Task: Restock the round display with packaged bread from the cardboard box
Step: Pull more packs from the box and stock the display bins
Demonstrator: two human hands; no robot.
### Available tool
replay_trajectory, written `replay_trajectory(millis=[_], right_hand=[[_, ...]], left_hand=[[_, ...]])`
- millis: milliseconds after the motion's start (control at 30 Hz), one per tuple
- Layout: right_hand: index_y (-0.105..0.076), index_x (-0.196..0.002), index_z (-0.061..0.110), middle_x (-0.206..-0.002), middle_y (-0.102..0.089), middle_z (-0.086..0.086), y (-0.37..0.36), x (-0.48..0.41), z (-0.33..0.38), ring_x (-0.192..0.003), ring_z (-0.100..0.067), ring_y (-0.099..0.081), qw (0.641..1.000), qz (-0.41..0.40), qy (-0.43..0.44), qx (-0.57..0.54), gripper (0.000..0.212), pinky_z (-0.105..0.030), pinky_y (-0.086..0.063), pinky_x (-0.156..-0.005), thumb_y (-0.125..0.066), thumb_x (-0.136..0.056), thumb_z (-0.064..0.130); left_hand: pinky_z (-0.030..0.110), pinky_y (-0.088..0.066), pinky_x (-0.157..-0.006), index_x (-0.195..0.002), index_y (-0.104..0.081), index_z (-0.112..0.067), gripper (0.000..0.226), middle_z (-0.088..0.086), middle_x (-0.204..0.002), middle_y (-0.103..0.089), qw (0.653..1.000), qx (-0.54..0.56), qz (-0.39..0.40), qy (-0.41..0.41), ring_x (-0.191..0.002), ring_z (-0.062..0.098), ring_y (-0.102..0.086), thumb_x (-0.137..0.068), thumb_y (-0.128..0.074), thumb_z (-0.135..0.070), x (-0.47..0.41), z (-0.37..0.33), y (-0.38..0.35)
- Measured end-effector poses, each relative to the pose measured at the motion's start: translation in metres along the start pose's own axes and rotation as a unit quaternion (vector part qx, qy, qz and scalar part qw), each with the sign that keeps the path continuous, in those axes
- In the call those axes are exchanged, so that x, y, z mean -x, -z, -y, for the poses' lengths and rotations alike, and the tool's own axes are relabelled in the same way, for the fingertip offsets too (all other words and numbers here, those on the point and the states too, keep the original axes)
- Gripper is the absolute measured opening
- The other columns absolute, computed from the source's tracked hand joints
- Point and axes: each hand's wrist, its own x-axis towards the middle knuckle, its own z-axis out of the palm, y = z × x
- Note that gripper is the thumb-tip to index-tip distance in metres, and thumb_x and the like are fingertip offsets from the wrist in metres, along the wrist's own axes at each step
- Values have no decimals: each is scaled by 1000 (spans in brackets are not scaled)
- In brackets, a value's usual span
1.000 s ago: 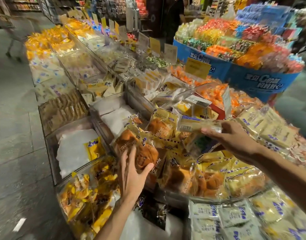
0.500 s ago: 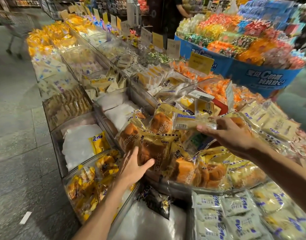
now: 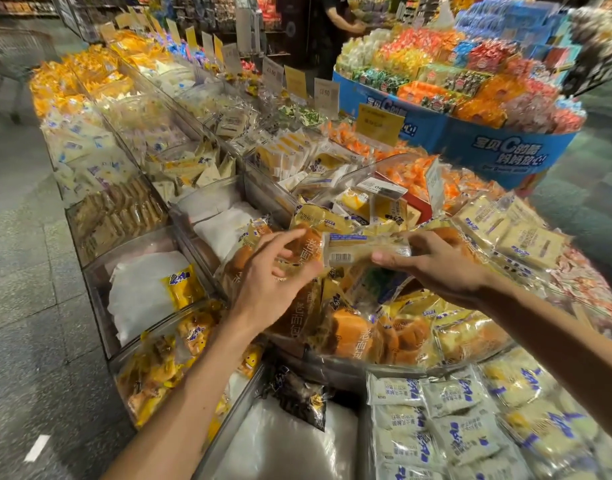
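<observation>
Bread packet [image 3: 365,249] sits pinched in the right hand [image 3: 439,268] above the round display [image 3: 384,367]; the left hand [image 3: 273,282], fingers spread, has lifted off the packed loaves [image 3: 346,336] toward it, likely to help place it.

Both forearms extended forward. Left hand [image 3: 268,284] raised, fingers [image 3: 284,242] spread and curled, grasping nothing. Right hand [image 3: 439,265] pinching closed.

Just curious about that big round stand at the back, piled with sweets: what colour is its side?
Blue, with white lettering; the round candy stand shows in the head view, upper right.
</observation>
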Motion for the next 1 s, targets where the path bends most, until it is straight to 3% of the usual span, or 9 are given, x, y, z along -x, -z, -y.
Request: replay_trajectory(millis=[100, 267, 400, 533, 633, 733, 800, 933, 1000], right_hand=[[-64, -107, 4, -102, -74, -5, 7, 6, 5, -93, -16, -71, 1000, 22, -10, -5, 48, -31, -59, -73, -73, -71, 35], [-64, -114, 9, -108, -74, -9, 33, 30, -2, -99, -32, -69, 997, 50, -44, -32, 67, -51, -57, -82, -87, -63, 45], [-59, -121, 5, -115, -72, -12, 64, 59, -17, -95, -27, -71, 987, 69, -66, -129, 94, -35, -60, -75, -97, -47, 47], [-53, -132, 5, -124, -67, -17, 100, 94, -44, -108, -27, -69, 981, 74, -75, -162, 101, -31, -59, -81, -100, -47, 30], [-47, -138, -1, -108, -69, -4, 130, 127, -65, -85, -7, -74, 976, 34, -70, -204, 61, -16, -56, -67, -63, -82, -19], [-47, -136, -2, -103, -71, -12, 169, 161, -97, -73, -16, -75, 970, 37, -65, -232, 67, -24, -59, -77, -44, -78, -34], [-49, -135, 0, -97, -73, -19, 198, 177, -126, -71, -18, -74, 967, 36, -68, -245, 73, -26, -60, -79, -45, -71, -36], [-56, -129, 6, -102, -67, -7, 241, 211, -175, -72, -4, -72, 970, -15, -88, -226, 49, -13, -54, -60, -60, -85, -16], [-56, -124, 2, -106, -66, -18, 254, 221, -198, -84, -22, -72, 956, -17, -108, -273, 51, -22, -60, -66, -71, -76, -2]], left_hand=[[24, -38, -105, -135, -48, -45, 68, -21, -135, -44, 983, -71, 118, -122, -126, -2, -43, -76, -82, -40, -12, -32, -11], [28, -44, -98, -130, -62, -29, 45, -14, -120, -60, 971, -130, 115, -166, -109, 0, -54, -87, -74, -28, -18, -53, -37], [16, -50, -78, -115, -65, -32, 21, -15, -105, -67, 988, -32, 129, -78, -90, -2, -66, -95, -63, -26, -3, -70, -62], [40, -54, -71, -103, -67, -21, 12, 2, -79, -74, 976, 154, 123, 89, -64, 18, -68, -95, -58, -23, 13, -92, -102], [41, -48, -77, -111, -67, -16, 25, 8, -66, -68, 958, 189, 133, 171, -65, 20, -63, -95, -55, -32, 24, -107, -140], [30, -53, -64, -117, -64, -15, 39, 7, -64, -66, 940, 213, 158, 216, -62, 18, -61, -90, -54, -42, 37, -119, -186], [27, -55, -56, -118, -64, -13, 47, 8, -66, -65, 928, 235, 154, 246, -59, 18, -60, -81, -63, -42, 48, -125, -221], [28, -54, -55, -123, -62, -11, 50, 10, -73, -68, 911, 250, 138, 298, -61, 20, -63, -77, -69, -30, 80, -130, -294], [28, -54, -55, -123, -61, -9, 49, 14, -76, -70, 892, 276, 127, 335, -65, 24, -66, -78, -69, -28, 98, -135, -321]])
